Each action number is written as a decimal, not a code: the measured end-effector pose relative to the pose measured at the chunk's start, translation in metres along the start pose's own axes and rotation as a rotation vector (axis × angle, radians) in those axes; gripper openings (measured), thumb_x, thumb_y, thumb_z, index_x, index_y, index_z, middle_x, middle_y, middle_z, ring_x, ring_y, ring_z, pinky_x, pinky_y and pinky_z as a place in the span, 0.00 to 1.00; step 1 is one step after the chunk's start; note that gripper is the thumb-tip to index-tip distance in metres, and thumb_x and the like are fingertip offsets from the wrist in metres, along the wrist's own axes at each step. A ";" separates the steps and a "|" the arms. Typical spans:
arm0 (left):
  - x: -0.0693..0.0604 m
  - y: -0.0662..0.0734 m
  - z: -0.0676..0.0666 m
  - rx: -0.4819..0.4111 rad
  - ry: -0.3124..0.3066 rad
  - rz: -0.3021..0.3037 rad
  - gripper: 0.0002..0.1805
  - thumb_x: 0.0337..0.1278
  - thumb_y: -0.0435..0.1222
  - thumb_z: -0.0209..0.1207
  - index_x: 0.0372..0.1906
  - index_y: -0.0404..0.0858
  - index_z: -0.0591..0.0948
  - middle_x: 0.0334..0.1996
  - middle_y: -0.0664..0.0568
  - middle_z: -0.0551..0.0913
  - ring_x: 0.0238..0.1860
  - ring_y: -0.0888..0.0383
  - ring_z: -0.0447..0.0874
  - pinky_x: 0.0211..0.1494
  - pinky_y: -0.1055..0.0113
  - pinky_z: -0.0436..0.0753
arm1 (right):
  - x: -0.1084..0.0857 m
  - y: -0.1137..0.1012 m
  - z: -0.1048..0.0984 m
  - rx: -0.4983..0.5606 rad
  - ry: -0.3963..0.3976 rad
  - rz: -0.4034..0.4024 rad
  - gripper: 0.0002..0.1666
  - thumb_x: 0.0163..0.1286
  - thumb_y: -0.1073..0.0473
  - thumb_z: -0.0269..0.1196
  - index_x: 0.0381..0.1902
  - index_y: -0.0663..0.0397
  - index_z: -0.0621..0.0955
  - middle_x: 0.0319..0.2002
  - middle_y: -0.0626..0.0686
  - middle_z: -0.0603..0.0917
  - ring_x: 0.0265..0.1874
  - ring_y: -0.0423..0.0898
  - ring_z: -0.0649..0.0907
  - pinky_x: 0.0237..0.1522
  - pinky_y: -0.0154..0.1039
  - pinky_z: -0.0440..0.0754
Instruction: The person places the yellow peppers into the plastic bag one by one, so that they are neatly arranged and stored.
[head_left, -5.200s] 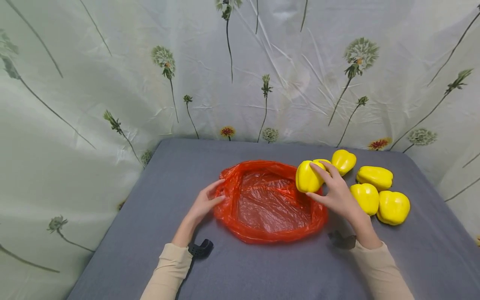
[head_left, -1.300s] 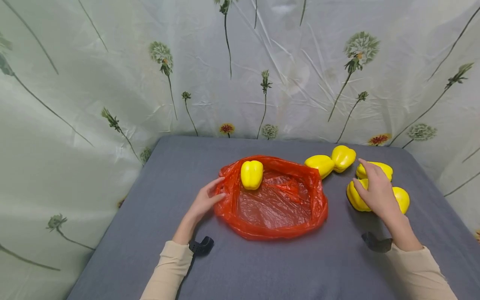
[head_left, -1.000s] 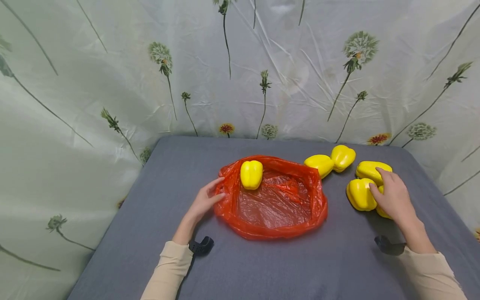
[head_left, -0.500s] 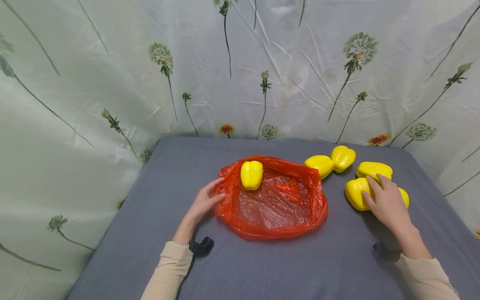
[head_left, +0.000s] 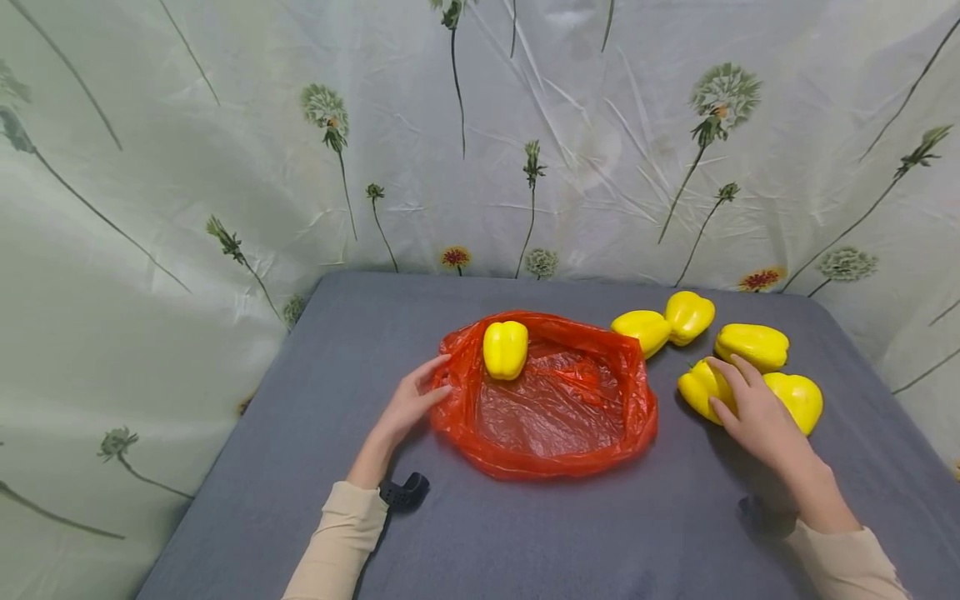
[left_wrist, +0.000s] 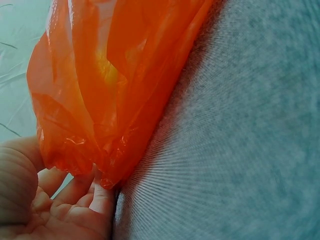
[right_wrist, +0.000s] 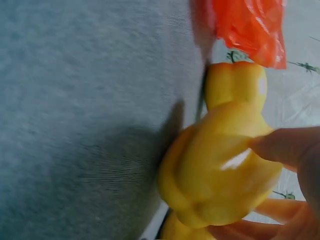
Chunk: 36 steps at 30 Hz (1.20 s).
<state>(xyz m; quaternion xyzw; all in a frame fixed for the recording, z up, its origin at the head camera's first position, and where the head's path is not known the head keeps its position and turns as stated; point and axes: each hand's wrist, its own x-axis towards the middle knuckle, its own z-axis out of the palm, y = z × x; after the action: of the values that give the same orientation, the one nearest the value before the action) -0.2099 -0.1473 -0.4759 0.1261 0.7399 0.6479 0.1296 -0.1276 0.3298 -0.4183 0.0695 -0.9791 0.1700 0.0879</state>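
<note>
"While the left hand (head_left: 407,408) has its fingertips curled on the left edge of the red plastic bag (head_left: 637,421), thumb over the rim, the right one's off to the side. What's that one doing?"

"The right hand (head_left: 761,421) is gripping a yellow bell pepper (head_left: 697,392), thumb on one side, fingers round the other. It's tilted, right of the bag. Can't tell if its underside touches the cloth."

"Any room between it and the bag?"

"Yep, a strip of bare gray cloth between it and the bag's right rim. Tighter on the other sides tbh: the back pepper (head_left: 752,346) lies just behind the fingers, and the right pepper (head_left: 797,400) is partly covered by the hand."

"And around the bag?"

"Mouth's spread wide, facing up. The bagged pepper (head_left: 506,350) stands in the far left corner, so most of the wrinkly floor shows. Outside the back right rim there's a lying pepper (head_left: 641,331) close by, with a neighboring pepper (head_left: 689,317) right up against it."

"Table edges?"

"Everything's well inside them. The gray table (head_left: 562,533) runs wide on the near side between the sleeves, and its back edge meets the floral curtain (head_left: 480,217)."
</note>
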 end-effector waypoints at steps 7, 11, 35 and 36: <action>0.001 -0.001 0.000 0.001 0.011 -0.008 0.31 0.61 0.33 0.56 0.69 0.42 0.63 0.68 0.41 0.66 0.59 0.47 0.75 0.49 0.76 0.80 | 0.002 0.002 -0.004 0.076 -0.107 -0.061 0.36 0.60 0.65 0.63 0.65 0.59 0.63 0.64 0.73 0.63 0.63 0.72 0.61 0.53 0.71 0.65; 0.001 -0.001 0.000 -0.001 0.010 -0.012 0.31 0.61 0.33 0.55 0.69 0.42 0.63 0.69 0.42 0.65 0.61 0.44 0.73 0.49 0.76 0.80 | 0.002 0.003 -0.003 0.038 -0.083 -0.088 0.37 0.59 0.61 0.66 0.64 0.58 0.64 0.61 0.69 0.68 0.60 0.69 0.66 0.52 0.68 0.68; 0.001 0.000 0.001 0.005 0.016 -0.012 0.31 0.61 0.33 0.55 0.69 0.41 0.62 0.69 0.41 0.63 0.63 0.41 0.72 0.49 0.77 0.79 | 0.004 -0.022 -0.007 0.273 0.164 0.097 0.41 0.63 0.54 0.63 0.70 0.56 0.60 0.62 0.71 0.68 0.50 0.66 0.73 0.36 0.47 0.84; 0.001 0.000 0.001 0.004 0.018 -0.015 0.31 0.61 0.33 0.55 0.69 0.41 0.63 0.69 0.41 0.64 0.62 0.41 0.72 0.49 0.77 0.79 | 0.004 -0.025 -0.007 0.286 0.178 0.108 0.41 0.63 0.55 0.63 0.70 0.56 0.60 0.62 0.71 0.67 0.51 0.66 0.72 0.35 0.38 0.84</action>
<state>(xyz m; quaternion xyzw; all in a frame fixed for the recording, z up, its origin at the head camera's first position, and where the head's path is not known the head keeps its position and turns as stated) -0.2101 -0.1461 -0.4757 0.1151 0.7433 0.6465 0.1276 -0.1267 0.3089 -0.4027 0.0132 -0.9355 0.3175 0.1542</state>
